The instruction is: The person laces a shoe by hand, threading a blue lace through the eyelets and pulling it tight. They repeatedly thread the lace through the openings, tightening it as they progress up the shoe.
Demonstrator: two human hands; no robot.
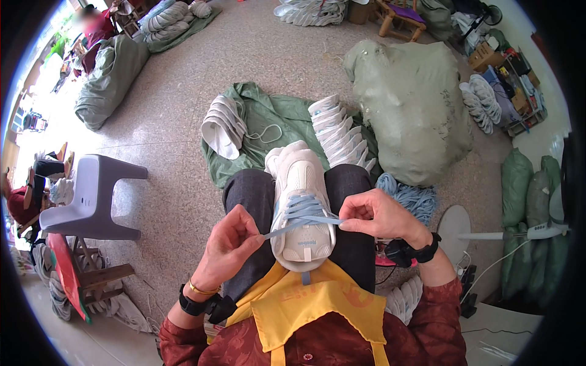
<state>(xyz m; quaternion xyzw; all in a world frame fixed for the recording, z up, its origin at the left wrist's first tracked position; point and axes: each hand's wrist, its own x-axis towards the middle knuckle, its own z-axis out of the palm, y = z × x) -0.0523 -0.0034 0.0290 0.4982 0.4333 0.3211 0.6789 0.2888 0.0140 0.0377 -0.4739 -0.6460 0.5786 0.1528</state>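
A white sneaker upper (307, 177) rests on my lap between my knees, its tongue end toward me. Light blue shoelace (303, 205) is threaded across its eyelets. My left hand (232, 241) pinches one lace end to the left of the tongue. On the other side my right hand (375, 215) pinches the other end close to the eyelets. Both lace ends look stretched taut, crossing over the tongue. A yellow apron (317, 299) lies under the shoe's near end.
Ahead lies a green cloth (268, 100) with stacked white shoe uppers (342, 131) and another stack (224, 125). A bulky sack (412, 110) stands right of it, above a blue lace bundle (409, 198). A grey plastic chair (94, 198) is at left. Another person (101, 30) sits far left.
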